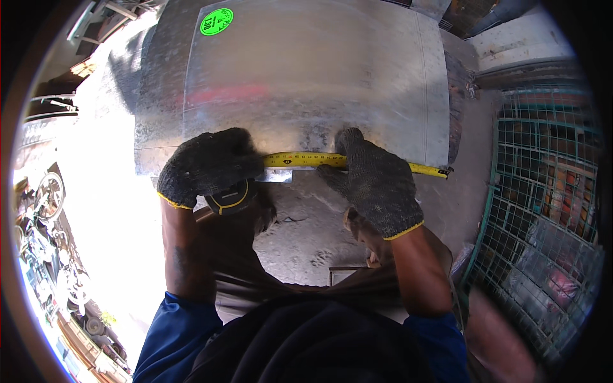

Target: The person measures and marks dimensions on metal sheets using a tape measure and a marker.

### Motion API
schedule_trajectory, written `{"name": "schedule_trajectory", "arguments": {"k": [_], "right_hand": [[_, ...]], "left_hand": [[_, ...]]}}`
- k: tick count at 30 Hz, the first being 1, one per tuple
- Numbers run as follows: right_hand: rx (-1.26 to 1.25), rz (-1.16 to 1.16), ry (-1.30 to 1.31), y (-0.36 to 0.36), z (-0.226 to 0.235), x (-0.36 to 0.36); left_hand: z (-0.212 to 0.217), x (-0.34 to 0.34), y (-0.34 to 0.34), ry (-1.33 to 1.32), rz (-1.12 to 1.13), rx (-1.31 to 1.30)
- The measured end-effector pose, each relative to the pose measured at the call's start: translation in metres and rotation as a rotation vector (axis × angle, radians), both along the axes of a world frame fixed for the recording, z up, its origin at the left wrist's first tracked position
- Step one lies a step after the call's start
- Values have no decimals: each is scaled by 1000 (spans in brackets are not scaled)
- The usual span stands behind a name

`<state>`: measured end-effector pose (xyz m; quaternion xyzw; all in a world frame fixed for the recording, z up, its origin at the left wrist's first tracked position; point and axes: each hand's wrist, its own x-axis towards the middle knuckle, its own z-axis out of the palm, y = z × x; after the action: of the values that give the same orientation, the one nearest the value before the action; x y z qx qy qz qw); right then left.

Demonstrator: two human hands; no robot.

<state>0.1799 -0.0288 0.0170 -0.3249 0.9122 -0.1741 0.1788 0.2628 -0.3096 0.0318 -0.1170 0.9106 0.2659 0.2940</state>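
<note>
A yellow tape measure (304, 159) is drawn out along the near edge of a grey metal sheet (300, 70). Its black-and-yellow case (231, 199) hangs just under my left hand (211, 163), which wears a dark knit glove and is closed around the blade close to the case. My right hand (378, 182), gloved the same way, pinches the blade between thumb and fingers farther right. Beyond it, the blade's hooked end sticks out near the sheet's right corner. Both palms are hidden. A small shiny metal strip (278, 176) shows just below the blade between my hands.
A round green sticker (217, 22) marks the sheet's far left. To the right stands a green wire-mesh cage (543, 166). A bicycle wheel (51, 193) and clutter lie at far left, in glare. A blurred limb (498, 338) shows at lower right.
</note>
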Motion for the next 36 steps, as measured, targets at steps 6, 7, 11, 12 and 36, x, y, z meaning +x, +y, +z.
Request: {"name": "schedule_trajectory", "arguments": {"k": [6,7,11,12,36], "right_hand": [[54,-15,-12,-4,1,-1],[41,-6,-24,-4,3,-1],[77,-22,-108,-4,8,-5],[84,-27,-127,-4,9,-6],[156,-26,-100,-9,18,-6]], "left_hand": [[2,-1,0,100,-45,4],[2,-2,0,57,-25,8],[5,-4,1,-24,14,2],[6,-4,1,-20,20,-1],[-14,13,-11,294,-115,-1]]}}
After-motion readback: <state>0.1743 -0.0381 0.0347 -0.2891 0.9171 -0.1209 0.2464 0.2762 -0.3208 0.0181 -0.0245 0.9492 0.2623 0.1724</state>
